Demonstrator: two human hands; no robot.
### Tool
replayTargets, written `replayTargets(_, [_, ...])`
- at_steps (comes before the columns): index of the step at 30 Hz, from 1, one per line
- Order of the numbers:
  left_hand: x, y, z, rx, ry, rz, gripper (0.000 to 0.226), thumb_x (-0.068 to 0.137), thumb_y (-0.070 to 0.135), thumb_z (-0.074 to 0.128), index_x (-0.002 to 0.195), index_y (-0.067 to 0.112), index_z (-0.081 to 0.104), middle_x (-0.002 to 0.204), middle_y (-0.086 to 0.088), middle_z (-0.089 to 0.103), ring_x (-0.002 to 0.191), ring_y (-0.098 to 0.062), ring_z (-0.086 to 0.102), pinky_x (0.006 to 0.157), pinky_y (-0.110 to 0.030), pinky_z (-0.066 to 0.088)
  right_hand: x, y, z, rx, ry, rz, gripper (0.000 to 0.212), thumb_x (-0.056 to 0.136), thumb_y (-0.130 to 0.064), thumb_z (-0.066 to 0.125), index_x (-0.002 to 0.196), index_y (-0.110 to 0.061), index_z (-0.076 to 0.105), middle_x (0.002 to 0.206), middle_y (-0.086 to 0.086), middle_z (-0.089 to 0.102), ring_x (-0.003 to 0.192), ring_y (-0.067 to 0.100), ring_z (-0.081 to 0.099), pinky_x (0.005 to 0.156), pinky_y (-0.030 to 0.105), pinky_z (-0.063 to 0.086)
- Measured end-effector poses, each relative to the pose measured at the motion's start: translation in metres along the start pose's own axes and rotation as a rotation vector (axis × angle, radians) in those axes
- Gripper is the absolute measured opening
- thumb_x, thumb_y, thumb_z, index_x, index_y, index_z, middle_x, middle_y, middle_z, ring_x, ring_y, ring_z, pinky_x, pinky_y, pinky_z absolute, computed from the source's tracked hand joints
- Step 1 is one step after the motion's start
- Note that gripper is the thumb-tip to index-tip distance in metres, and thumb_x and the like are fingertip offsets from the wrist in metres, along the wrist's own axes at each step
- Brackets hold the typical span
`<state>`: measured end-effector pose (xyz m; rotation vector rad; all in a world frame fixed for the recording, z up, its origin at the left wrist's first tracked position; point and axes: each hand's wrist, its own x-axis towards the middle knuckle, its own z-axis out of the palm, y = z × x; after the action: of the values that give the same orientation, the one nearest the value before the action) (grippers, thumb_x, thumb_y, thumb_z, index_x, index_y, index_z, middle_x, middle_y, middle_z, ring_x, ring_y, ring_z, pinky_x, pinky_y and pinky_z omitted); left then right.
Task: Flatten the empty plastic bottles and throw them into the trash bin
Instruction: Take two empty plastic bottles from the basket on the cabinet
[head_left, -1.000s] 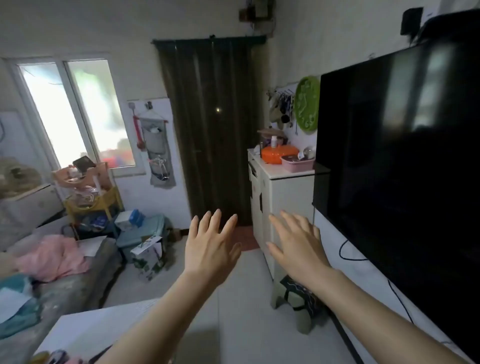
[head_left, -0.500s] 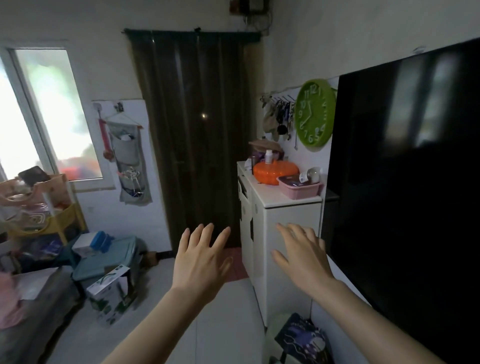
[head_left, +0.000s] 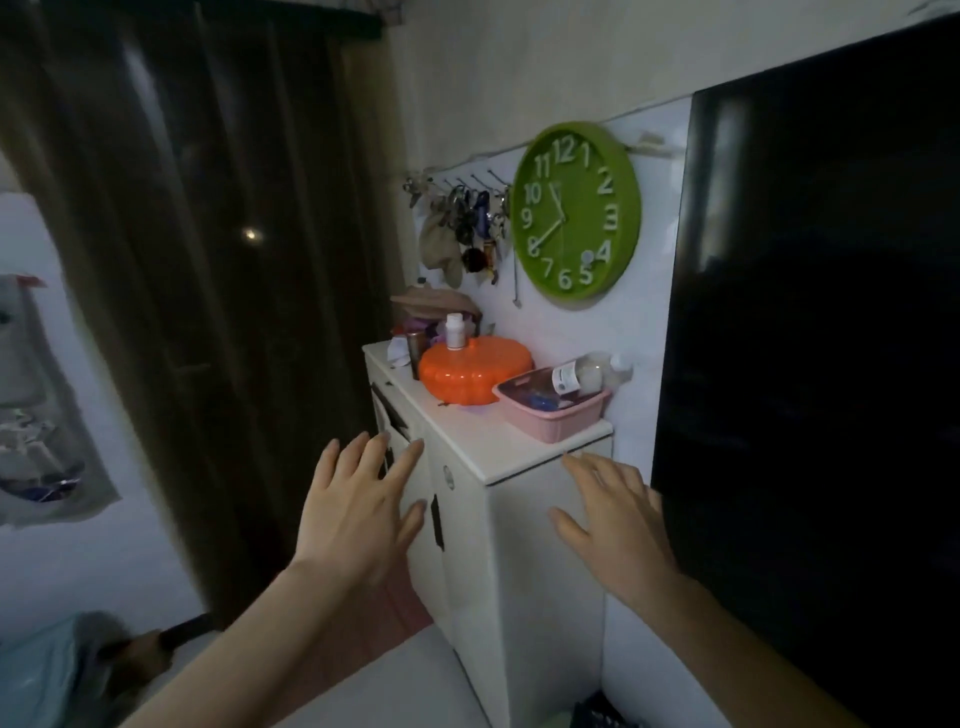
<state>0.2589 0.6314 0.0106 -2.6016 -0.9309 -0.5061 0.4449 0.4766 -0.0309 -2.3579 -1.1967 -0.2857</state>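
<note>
My left hand (head_left: 361, 512) and my right hand (head_left: 615, 517) are held out in front of me, fingers spread, each holding nothing. They hover before a white cabinet (head_left: 545, 561). A clear plastic bottle (head_left: 582, 375) with a white label lies tilted in a pink basket (head_left: 553, 410) on the cabinet's top, above and beyond my right hand. A small white bottle (head_left: 455, 330) stands behind an orange pumpkin-shaped container (head_left: 475, 375). No trash bin is in view.
A green wall clock (head_left: 575, 213) hangs above the cabinet, with keys on hooks (head_left: 467, 218) to its left. A large black screen (head_left: 821, 364) fills the right side. A dark curtain (head_left: 208, 286) covers the doorway at left.
The view has moved closer to the white cabinet and turned right; the window and the floor clutter have left the frame. Both hands stay open and outstretched.
</note>
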Motion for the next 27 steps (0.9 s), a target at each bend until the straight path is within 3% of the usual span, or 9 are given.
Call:
replayTargets(4, [0.083,0.006,0.048,-0.099,-0.022,0.124,0.062,0.093,0.056,0.028,0.149,0.034,0.01,0.157,-0.005,0.023,0.145,-0.025,0.017,0.119,-0.043,0.006,0.052,0.019,0.025,-0.045,0.052,0.117,0.059,0.087,-0.05,0.052,0.139,-0.026,0.036,0.146,-0.002,0.042,0.133,0.019,0.037,0.105,0.037,0.035])
replayTargets(9, [0.179,0.023,0.119,-0.159,-0.013,0.267,0.061,0.094,0.054,0.031,0.148,0.032,0.013,0.157,-0.005,0.023,0.144,-0.024,0.016,0.118,-0.044,0.006,0.13,0.056,0.061,-0.077,0.032,0.242,0.064,0.088,-0.053,0.049,0.143,-0.026,0.028,0.153,0.0,0.032,0.14,0.021,0.028,0.113,0.042,0.026])
replayTargets(13, [0.259,0.017,0.163,-0.163,-0.009,0.338,0.06,0.093,0.052,0.035,0.148,0.031,0.019,0.153,-0.005,0.028,0.142,-0.025,0.022,0.117,-0.044,0.01,0.19,0.081,0.089,-0.106,0.049,0.284,0.059,0.087,-0.047,0.055,0.138,-0.025,0.035,0.143,0.0,0.044,0.13,0.021,0.039,0.106,0.036,0.035])
replayTargets(17, [0.331,0.024,0.192,-0.31,0.051,0.395,0.06,0.082,0.038,0.065,0.137,0.022,0.047,0.133,-0.015,0.054,0.124,-0.036,0.049,0.108,-0.053,0.031,0.239,0.094,0.108,-0.156,0.037,0.326,0.055,0.086,-0.044,0.056,0.134,-0.027,0.037,0.135,-0.003,0.049,0.122,0.021,0.044,0.097,0.034,0.039])
replayTargets(21, [0.399,0.059,0.223,-0.444,0.058,0.536,0.063,0.07,0.038,0.074,0.127,0.016,0.058,0.122,-0.015,0.062,0.11,-0.036,0.057,0.097,-0.048,0.04,0.267,0.109,0.121,-0.166,0.044,0.434,0.057,0.087,-0.046,0.052,0.138,-0.029,0.032,0.14,-0.005,0.042,0.127,0.02,0.036,0.101,0.034,0.033])
replayTargets(23, [0.43,0.083,0.237,-0.546,0.029,0.637,0.068,0.069,0.043,0.075,0.129,0.019,0.054,0.126,-0.012,0.06,0.113,-0.035,0.056,0.097,-0.045,0.041,0.271,0.116,0.127,-0.187,0.031,0.481,0.058,0.088,-0.049,0.05,0.139,-0.028,0.032,0.144,-0.003,0.038,0.13,0.021,0.033,0.104,0.034,0.031])
replayTargets(27, [0.483,0.128,0.265,-0.637,-0.047,0.837,0.091,0.072,0.059,0.067,0.147,0.025,0.028,0.148,-0.01,0.041,0.133,-0.027,0.041,0.109,-0.042,0.028,0.272,0.118,0.142,-0.218,0.041,0.662,0.062,0.09,-0.055,0.041,0.144,-0.03,0.022,0.153,-0.006,0.023,0.138,0.017,0.021,0.108,0.032,0.022])
